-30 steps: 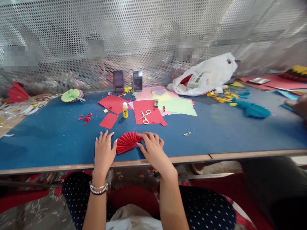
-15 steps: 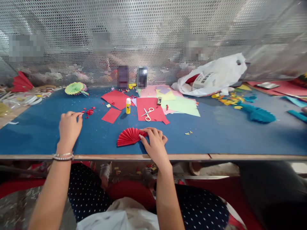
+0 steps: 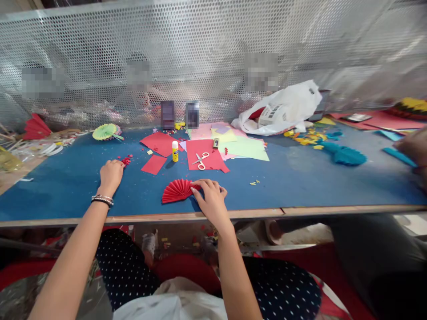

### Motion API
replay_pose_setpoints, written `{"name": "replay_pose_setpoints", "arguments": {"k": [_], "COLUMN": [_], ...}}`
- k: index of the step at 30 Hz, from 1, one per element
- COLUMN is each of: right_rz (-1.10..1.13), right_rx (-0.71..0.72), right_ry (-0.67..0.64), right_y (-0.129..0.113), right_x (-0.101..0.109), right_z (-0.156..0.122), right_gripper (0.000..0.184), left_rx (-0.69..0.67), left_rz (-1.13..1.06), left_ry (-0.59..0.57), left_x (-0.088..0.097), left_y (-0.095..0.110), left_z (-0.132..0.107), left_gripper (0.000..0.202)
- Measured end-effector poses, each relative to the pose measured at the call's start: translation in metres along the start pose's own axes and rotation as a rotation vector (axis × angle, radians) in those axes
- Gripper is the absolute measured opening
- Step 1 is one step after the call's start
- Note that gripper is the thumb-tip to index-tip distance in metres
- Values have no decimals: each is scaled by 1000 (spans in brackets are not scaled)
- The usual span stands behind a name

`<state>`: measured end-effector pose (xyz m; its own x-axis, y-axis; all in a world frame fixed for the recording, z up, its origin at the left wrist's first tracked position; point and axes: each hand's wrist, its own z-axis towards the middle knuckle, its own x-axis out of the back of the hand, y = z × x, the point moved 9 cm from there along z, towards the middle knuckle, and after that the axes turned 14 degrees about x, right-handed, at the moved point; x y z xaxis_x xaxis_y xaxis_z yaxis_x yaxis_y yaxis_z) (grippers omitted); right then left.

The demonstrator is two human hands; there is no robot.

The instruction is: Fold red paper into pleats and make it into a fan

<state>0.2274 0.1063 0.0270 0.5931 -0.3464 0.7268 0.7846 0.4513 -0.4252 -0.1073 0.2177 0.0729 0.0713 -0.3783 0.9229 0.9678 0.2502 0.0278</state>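
At a blue table (image 3: 300,186) strewn with coloured paper, the right hand (image 3: 210,200) bears down, its fingers clamped on the right edge of a red paper fan (image 3: 176,191) near the front rim, apparently to stop the pleats springing open. The left hand (image 3: 110,174) sits at red scraps (image 3: 126,160), fingers curled; whether they grasp anything cannot be told.

I count one red pleated paper fan (image 3: 176,191) near me, three flat red paper sheets (image 3: 159,143) farther out, one yellow glue stick (image 3: 175,151), one pair of white-handled scissors (image 3: 200,161).
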Motion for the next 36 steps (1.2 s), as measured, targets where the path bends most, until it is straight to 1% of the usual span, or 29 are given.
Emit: {"name": "replay_pose_setpoints", "arguments": {"k": [2,3,4,6,8,9,11,12,13,14,15,16,17,19,20,21,22,23,24,25,26,29,30,32,33,35,36], "right_rz": [-1,-3,-6,-12,-15,-11,3,10,14,14,12,8,4,0,-1,0,2,6,12,17,21,16,12,-8,-30,-113,-163], "right_rx": [-3,-4,-7,-12,-13,-8,8,14,18,19,20,25,33,52,56,54,45,33,23,18,20,36,32,20,23,59,84], "right_ry": [-9,-14,-18,-23,-23,-24,-26,-23,-17,-7,5,11,13,7,7,13,25,36,44,45,41,21,17,12,7,-16,-32], "right_y": [1,2,2,4,4,4,3,2,2,2,2,1,0,-3,-4,-5,-4,-4,-3,-3,-3,-4,-4,-2,-2,-2,-2], "right_x": [-2,-3,-4,-4,-3,-2,0,1,3,4,6,7,8,9,9,11,12,13,14,13,12,9,9,12,14,19,20], "right_z": [0,0,0,0,-1,-2,-2,-2,-2,-3,-3,-3,-3,-3,-3,-3,-4,-4,-4,-5,-6,-9,-8,-1,7,34,52], "right_gripper": [23,23,23,24,25,26,27,27,27,27,26,26,26,25,24,24,24,24,24,24,25,24,24,26,26,26,25], "left_rx": [7,12,-7,-97,-186,-216,-243,-256,-268,-271,-263,-242,-191,-43,13,71,116,104,72,20,-38,-258,-311,-315,-285,-233,-221], "left_rz": [-90,-164,-244,-370,-449,-470,-491,-486,-472,-454,-437,-418,-395,-336,-305,-286,-267,-251,-250,-255,-265,-297,-312,-395,-443,-524,-572], "left_ry": [53,66,78,137,200,213,236,237,229,217,206,198,196,195,171,181,222,224,208,168,125,-7,-37,-30,-25,-72,-103], "left_x": [13,20,29,51,73,83,96,99,99,95,88,78,67,41,28,20,17,14,11,9,7,2,0,-3,-6,-19,-25], "left_y": [9,18,31,68,107,124,144,148,147,140,127,108,84,31,9,-9,-20,-21,-13,1,19,88,109,138,149,169,178], "left_z": [-1,-2,-3,-6,-7,-5,-1,1,1,1,1,0,1,4,5,5,5,4,3,2,0,-7,-9,-5,-1,8,12], "left_gripper": [31,31,30,27,26,26,25,25,26,26,27,29,30,34,35,36,37,38,39,41,42,36,33,32,39,54,56]}}
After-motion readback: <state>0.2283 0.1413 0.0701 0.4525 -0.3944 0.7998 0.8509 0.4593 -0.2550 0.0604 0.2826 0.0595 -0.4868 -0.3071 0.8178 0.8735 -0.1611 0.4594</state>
